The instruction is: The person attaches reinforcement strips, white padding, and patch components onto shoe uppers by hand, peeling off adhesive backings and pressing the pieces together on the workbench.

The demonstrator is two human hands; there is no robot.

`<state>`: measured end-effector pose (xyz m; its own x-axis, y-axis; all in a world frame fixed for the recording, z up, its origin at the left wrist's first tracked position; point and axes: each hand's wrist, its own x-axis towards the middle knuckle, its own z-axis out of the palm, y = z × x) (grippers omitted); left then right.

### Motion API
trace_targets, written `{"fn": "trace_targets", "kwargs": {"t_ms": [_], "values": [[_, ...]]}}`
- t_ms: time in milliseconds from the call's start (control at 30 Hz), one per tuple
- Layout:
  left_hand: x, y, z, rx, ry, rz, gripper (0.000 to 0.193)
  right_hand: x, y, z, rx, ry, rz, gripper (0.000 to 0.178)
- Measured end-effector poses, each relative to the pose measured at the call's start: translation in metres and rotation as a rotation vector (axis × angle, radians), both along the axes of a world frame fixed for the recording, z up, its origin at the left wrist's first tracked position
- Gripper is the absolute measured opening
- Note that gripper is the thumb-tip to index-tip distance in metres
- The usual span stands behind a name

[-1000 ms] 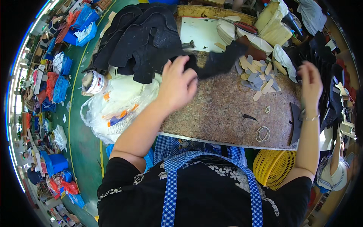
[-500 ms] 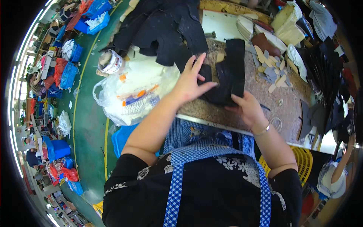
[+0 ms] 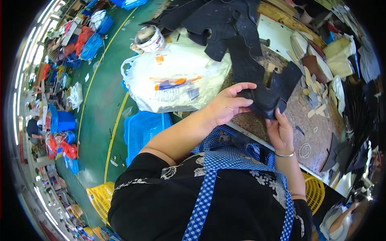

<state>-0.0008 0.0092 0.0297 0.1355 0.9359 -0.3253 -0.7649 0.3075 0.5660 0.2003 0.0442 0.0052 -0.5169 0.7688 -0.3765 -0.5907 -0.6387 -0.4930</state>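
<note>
My left hand (image 3: 232,103) pinches the near left edge of a black U-shaped leather-like piece (image 3: 270,98) between thumb and fingers. At its near right corner, my right hand (image 3: 280,130) grips the rim with the thumb on top; a metal bangle circles that wrist. The near edge of the piece is raised and curved toward me over the brown speckled workbench (image 3: 255,123). Its far left side lies against a heap of similar black cut pieces (image 3: 229,28), and where one ends and the other begins is hard to tell.
A white plastic bag (image 3: 177,72) lies left of the hands, with a white tub (image 3: 150,39) behind it. Blue basket (image 3: 145,130) stands below. Small tan and grey cutouts (image 3: 315,94) and hanging black strips (image 3: 354,100) are at right.
The view has turned, so the bench appears shifted right. My left hand has gone from spread over the black piece to pinching its edge, and the near edge has come up.
</note>
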Motion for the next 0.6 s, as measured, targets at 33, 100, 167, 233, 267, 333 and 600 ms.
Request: {"fn": "trace_targets", "kwargs": {"t_ms": [33,100,167,233,267,333,600], "values": [[-0.003,-0.001,-0.002,0.026,-0.019,-0.001,0.053,-0.001,-0.001,0.000,0.015,-0.014,-0.016,0.024],[-0.021,-0.005,-0.008,0.083,0.325,-0.101,0.057,-0.009,-0.005,0.017,0.008,-0.128,-0.054,0.026],[-0.050,-0.007,0.014,0.126,0.938,-0.338,0.060,0.006,-0.006,0.022,0.106,-0.429,0.105,0.027],[-0.085,-0.008,-0.003,0.209,1.539,0.032,0.030,0.012,-0.015,0.025,0.326,-0.924,0.169,0.033],[-0.107,-0.004,-0.004,0.248,1.869,0.138,0.027,0.016,-0.014,0.024,0.331,-0.925,0.170,0.033],[-0.150,0.010,-0.012,0.364,2.272,0.219,0.023,0.027,-0.008,0.023,0.973,-1.320,0.078,0.035],[-0.196,0.043,-0.024,0.575,2.517,-0.489,0.013,-0.091,0.023,0.051,1.831,-1.049,0.163,0.036]]}}
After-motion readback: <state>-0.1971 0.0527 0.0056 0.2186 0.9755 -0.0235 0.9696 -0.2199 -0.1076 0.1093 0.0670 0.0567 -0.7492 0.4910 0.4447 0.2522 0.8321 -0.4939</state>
